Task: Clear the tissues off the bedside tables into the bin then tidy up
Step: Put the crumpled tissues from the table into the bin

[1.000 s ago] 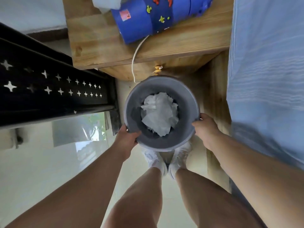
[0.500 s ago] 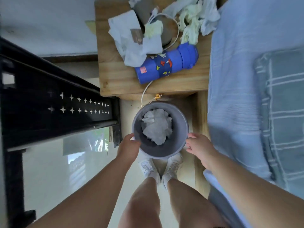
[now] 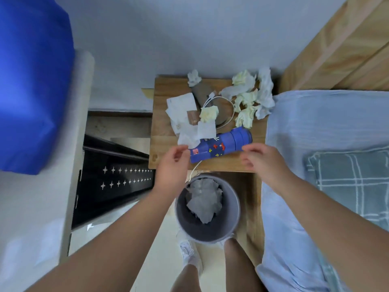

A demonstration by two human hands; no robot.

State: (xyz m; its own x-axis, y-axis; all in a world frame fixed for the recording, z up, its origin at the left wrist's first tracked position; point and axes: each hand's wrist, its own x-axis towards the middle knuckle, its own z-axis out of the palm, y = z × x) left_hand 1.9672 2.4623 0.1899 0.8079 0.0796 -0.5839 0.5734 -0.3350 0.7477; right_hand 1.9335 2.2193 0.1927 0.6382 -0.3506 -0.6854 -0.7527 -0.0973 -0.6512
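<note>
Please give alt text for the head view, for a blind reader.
An empty left hand and right hand hover beside a blue bottle lying on a wooden bedside table strewn with crumpled tissues. A grey bin with tissue inside stands below.

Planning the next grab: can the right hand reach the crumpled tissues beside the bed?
Probably yes: the right hand is empty, and only the lying blue bottle sits before the crumpled tissues.

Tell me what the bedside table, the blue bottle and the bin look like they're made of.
Bedside table: pale wood, visible grain, matte. Blue bottle: smooth, slightly glossy, printed; plastic or coated metal, unclear. Bin: smooth matte grey, probably plastic.
</note>
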